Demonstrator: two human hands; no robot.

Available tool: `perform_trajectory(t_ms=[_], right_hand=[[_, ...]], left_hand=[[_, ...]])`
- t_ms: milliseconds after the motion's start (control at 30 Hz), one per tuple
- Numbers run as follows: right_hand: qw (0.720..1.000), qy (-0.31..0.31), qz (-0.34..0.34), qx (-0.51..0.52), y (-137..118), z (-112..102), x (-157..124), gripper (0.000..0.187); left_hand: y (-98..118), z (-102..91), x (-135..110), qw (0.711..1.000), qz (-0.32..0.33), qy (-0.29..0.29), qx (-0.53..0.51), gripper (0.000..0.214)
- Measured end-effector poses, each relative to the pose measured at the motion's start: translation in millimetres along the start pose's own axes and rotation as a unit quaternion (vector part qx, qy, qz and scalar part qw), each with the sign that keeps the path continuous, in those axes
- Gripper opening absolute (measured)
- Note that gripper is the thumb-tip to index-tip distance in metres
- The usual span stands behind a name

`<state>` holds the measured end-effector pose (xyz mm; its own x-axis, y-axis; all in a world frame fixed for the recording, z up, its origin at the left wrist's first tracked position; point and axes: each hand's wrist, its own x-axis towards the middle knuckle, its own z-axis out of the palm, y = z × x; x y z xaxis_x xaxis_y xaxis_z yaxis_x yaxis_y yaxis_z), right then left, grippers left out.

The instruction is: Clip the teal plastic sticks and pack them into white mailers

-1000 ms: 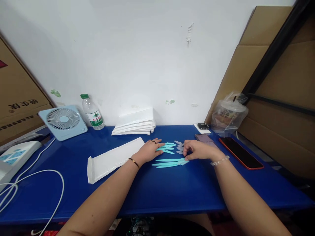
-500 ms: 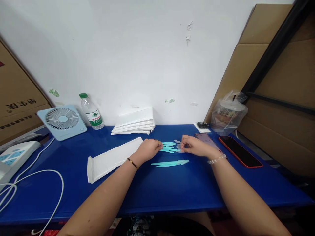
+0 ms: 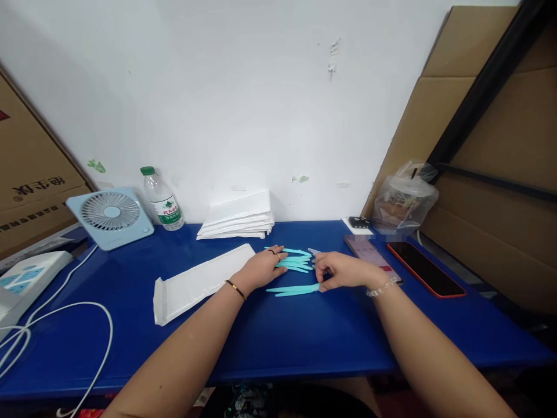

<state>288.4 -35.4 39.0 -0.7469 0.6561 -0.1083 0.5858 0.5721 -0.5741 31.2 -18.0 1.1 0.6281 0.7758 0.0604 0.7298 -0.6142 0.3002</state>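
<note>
Several turquoise eyebrow razors (image 3: 296,264) lie in a loose pile in the middle of the blue table. My left hand (image 3: 263,266) rests on the pile's left end, its fingers stretched out over the handles. Nearer to me lies a small group of the same razors (image 3: 290,289), side by side. My right hand (image 3: 337,270) has its thumb and fingertips closed at the right end of this group, hiding the razor tips. Pale, clear pieces (image 3: 312,252) show between the pile and my right hand.
A white padded envelope (image 3: 200,284) lies left of my left hand, with more stacked envelopes (image 3: 237,215) behind. A bottle (image 3: 163,200) and a fan (image 3: 111,217) stand at the left. Two phones (image 3: 424,270) and a bagged drink cup (image 3: 404,200) are at the right.
My right hand has come nearer to me, from the pile to the right end of the front razors. My left hand's fingers have gone from a pinch to lying spread over the pile.
</note>
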Motion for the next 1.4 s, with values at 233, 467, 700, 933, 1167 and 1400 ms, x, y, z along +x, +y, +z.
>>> perform_trajectory(t_ms=[233,467,700,933,1167,1400], right_hand=[[0.994,0.094,0.037,0.043,4,-4,-1,0.024],[0.985,0.162,0.043,0.038,21,-5,1,0.024],[0.987,0.126,0.1,0.009,24,-12,-7,0.028],[0.996,-0.004,0.081,-0.031,-1,-4,-6,0.013],[0.996,0.036,0.063,0.042,-1,-5,-4,0.018],[0.988,0.095,0.052,0.11,3,-8,-7,0.023]], left_hand=[[23,-17.3,-4,0.996,0.005,0.059,-0.073,0.042],[18,-16.1,1,0.996,-0.036,0.05,-0.07,0.03],[2,-6.5,2,0.998,-0.017,0.046,-0.025,0.047],[10,0.4,0,1.0,0.013,-0.003,-0.002,0.052],[35,-22.0,-9,0.99,-0.009,0.028,-0.138,0.05],[26,-24.6,-8,0.941,-0.048,-0.136,-0.306,0.04]])
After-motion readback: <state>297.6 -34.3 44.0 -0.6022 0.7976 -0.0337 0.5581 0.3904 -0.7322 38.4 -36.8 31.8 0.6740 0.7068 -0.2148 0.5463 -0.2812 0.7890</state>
